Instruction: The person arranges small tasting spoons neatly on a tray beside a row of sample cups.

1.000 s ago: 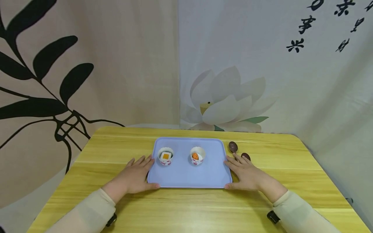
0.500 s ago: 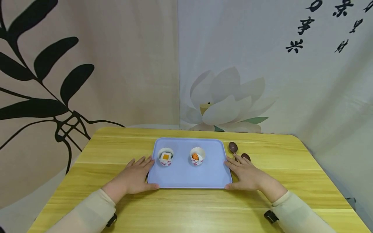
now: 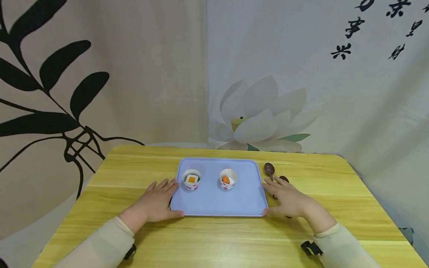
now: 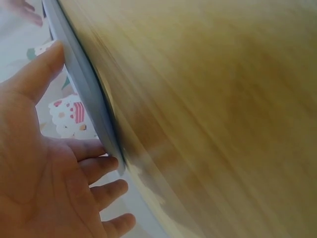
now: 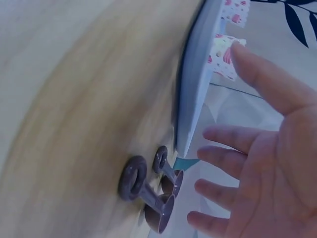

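Observation:
A light blue rectangular tray (image 3: 214, 203) lies on the table between both hands. On it stand two small patterned paper cups: the left cup (image 3: 192, 187) holds a white piece with an orange-yellow square on top, the right cup (image 3: 228, 185) an orange and white piece. My left hand (image 3: 151, 204) rests with spread, relaxed fingers against the tray's left edge, thumb at the front corner. The right hand (image 3: 293, 201) is spread just beside the right edge, holding nothing; the right wrist view shows its fingers apart from the rim. Under it lie two brown spoons, a nearer spoon (image 5: 161, 215) and a farther spoon (image 5: 171, 184).
The yellow wood-grain table (image 3: 214, 242) has its far edge close behind the tray. A curtain (image 3: 161, 74) printed with leaves, a lotus and characters hangs behind it. Dark straps sit at both sleeves.
The right hand has shifted slightly right, away from the tray's edge, uncovering more of the spoons' handles. The left hand, tray and cups have stayed in place.

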Action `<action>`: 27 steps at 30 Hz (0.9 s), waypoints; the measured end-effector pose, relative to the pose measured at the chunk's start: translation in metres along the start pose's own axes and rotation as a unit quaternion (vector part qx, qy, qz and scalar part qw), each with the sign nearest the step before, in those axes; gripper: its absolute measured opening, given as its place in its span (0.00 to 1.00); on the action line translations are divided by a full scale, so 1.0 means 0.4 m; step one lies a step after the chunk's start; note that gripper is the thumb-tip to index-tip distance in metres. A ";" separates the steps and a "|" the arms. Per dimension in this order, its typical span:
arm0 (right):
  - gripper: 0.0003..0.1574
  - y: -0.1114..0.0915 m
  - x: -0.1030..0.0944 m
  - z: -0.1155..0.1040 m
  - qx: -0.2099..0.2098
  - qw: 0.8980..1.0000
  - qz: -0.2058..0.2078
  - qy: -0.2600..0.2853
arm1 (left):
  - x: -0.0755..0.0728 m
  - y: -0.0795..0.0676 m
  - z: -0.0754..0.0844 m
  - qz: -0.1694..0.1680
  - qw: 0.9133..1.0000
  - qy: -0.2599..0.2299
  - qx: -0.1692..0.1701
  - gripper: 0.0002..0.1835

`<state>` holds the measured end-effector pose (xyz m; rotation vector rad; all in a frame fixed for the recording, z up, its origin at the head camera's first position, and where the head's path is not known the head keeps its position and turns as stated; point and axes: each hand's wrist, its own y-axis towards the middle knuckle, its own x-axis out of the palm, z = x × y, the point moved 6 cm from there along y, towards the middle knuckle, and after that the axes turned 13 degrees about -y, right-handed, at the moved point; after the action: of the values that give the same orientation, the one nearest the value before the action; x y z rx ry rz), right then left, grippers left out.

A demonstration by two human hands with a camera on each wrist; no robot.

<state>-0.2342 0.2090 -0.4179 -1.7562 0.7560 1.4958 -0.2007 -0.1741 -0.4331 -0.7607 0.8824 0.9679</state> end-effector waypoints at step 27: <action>0.43 -0.058 -0.028 0.059 0.048 0.993 0.083 0.073 | -0.003 0.002 0.002 0.000 1.000 -0.006 -0.014 0.59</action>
<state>-0.2312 0.2417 -0.4058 -1.7802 1.0547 1.4221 -0.2014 -0.1735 -0.4319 -0.7773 0.8595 0.9860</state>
